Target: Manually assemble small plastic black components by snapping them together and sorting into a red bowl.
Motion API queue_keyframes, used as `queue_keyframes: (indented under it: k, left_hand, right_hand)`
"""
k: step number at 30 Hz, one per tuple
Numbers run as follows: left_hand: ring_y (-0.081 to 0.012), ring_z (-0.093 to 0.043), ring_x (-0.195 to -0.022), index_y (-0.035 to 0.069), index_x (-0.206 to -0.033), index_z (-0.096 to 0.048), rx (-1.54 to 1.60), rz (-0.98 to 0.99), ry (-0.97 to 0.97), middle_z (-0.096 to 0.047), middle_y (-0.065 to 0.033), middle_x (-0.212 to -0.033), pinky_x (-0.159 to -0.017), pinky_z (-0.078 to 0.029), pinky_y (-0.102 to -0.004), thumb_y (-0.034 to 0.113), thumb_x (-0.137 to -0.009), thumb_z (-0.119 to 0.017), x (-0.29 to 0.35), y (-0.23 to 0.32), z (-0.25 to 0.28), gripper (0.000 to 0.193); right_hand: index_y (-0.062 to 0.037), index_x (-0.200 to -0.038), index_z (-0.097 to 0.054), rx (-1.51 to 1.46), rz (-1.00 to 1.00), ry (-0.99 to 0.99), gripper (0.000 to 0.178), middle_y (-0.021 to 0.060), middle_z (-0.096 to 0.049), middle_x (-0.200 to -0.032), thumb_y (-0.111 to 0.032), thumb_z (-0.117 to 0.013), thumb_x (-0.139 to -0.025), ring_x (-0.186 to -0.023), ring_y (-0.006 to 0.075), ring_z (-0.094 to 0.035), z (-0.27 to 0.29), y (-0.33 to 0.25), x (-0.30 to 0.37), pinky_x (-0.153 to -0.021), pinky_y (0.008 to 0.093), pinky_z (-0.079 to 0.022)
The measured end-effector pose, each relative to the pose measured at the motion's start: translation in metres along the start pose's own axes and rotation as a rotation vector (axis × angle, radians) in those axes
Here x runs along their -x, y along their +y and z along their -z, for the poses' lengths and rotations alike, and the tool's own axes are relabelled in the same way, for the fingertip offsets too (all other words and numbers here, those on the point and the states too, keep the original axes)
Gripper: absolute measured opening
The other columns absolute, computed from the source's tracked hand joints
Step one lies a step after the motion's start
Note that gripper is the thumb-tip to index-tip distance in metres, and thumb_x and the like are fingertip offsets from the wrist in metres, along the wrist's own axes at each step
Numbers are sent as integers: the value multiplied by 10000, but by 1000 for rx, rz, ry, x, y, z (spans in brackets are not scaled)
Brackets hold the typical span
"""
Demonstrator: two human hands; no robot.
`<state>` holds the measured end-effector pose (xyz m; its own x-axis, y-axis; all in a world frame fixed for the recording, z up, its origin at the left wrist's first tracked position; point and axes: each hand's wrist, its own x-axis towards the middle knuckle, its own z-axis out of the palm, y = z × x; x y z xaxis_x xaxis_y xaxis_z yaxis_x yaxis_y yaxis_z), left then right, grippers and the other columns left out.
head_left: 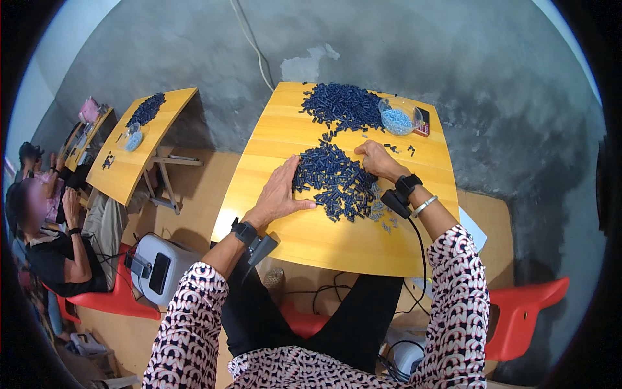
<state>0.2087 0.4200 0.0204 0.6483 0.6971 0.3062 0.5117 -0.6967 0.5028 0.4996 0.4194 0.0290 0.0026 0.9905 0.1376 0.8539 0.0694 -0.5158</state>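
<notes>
A heap of small dark blue cylindrical pieces [332, 181] lies in the middle of the yellow table [259, 165]. My left hand [282, 194] rests flat against the heap's left side, thumb stretched out below and fingers extended along its edge. At the upper right of the heap, my right hand [381, 162] has its fingers curled in; whatever they hold, if anything, is hidden. Tiny grey pieces [377, 209] are scattered along the heap's lower right side, below the right hand.
Farther back sits a larger dark blue heap [340, 104], beside a clear bowl [396, 120] of light blue pieces and a dark red packet [421, 122]. A red chair [525, 318] stands at right. On the left, a co-worker [71, 253] sits by another yellow table [165, 117].
</notes>
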Motion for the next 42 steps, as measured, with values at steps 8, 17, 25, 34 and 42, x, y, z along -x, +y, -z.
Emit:
queue_keyframes:
  k: [8,17,25,34,42]
  left_hand:
    - [-346,-177,-1357,-54,-1387,-174,-94,15,-13,-245,-262,-1417,-1109,-157,-411,594,-589,-721,-13,-6,-3,1165]
    - [-325,-194,-1358,-58,-1391,-159,-133,54,-77,-271,-257,-1411,-1112,-129,-421,633,-595,-695,-8,-19,-1,1182]
    - [-323,-217,-1351,-42,-1393,-179,-141,43,-96,-292,-248,-1405,-1110,-122,-440,661,-602,-669,-7,-21,0,1166]
    - [-326,-182,-1361,-47,-1392,-175,-148,12,-46,-244,-247,-1427,-1111,-119,-436,693,-594,-651,-18,-22,5,1188]
    - [-344,-208,-1348,-57,-1385,-179,-134,20,-64,-277,-265,-1402,-1104,-135,-429,646,-612,-676,-4,-14,1,1157]
  right_hand:
    - [44,-1142,-540,49,169,-44,484,213,-512,-1158,138,-413,-684,-1100,344,-481,5,-20,-40,-970,357,-394]
    - [-13,-1189,-523,202,224,-209,545,155,-494,-1189,127,-470,-665,-1153,340,-426,-27,-37,-73,-964,382,-383]
    - [9,-1092,-585,100,286,-221,465,168,-532,-1156,133,-437,-670,-1120,321,-482,-29,-30,-49,-952,334,-402]
    - [23,-1097,-569,93,418,-127,471,180,-527,-1158,124,-457,-650,-1102,348,-492,-11,-45,-56,-946,353,-404]
    - [-41,-1157,-560,179,417,-192,486,145,-543,-1149,56,-528,-682,-1092,328,-499,-40,-59,-65,-934,381,-410]
